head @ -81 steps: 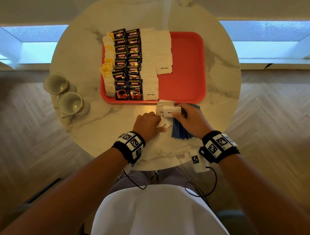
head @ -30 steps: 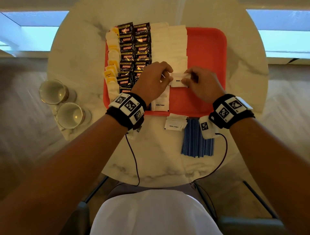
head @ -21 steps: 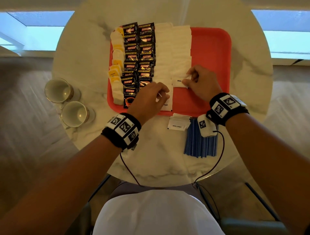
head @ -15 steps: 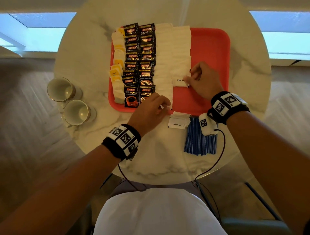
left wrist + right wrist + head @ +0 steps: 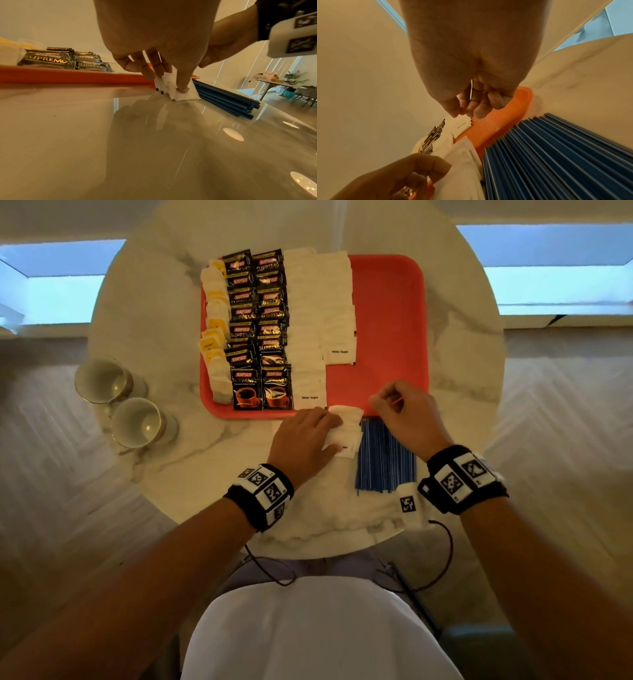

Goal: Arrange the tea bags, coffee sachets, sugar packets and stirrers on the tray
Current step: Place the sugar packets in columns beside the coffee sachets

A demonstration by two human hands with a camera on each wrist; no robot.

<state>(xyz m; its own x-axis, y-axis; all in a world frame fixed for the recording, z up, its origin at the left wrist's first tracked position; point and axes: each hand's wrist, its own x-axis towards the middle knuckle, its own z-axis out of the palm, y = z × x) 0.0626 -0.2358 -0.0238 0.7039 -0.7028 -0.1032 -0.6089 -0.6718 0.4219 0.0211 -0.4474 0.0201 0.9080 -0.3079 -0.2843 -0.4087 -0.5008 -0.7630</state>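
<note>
The red tray point(image 5: 387, 302) holds a column of tea bags point(image 5: 215, 337), two columns of black coffee sachets point(image 5: 260, 337) and two columns of white sugar packets point(image 5: 339, 350). A small stack of sugar packets point(image 5: 349, 422) point(image 5: 185, 94) lies on the table against the tray's near rim. My left hand point(image 5: 308, 436) point(image 5: 168, 81) pinches this stack between thumb and fingers. Blue stirrers point(image 5: 383, 460) point(image 5: 556, 155) lie just right of it. My right hand point(image 5: 390, 402) point(image 5: 467, 108) hovers over the tray's near right edge, fingers curled, holding nothing.
Two cups point(image 5: 102, 378) point(image 5: 137, 422) stand at the left edge of the round marble table point(image 5: 171, 474). The right half of the tray shows bare red. My lap is below the table's near edge.
Both hands have drawn back from the tray toward me. The right hand let go of a sugar packet, which now ends the second sugar column. The left hand has taken hold of the stack on the table.
</note>
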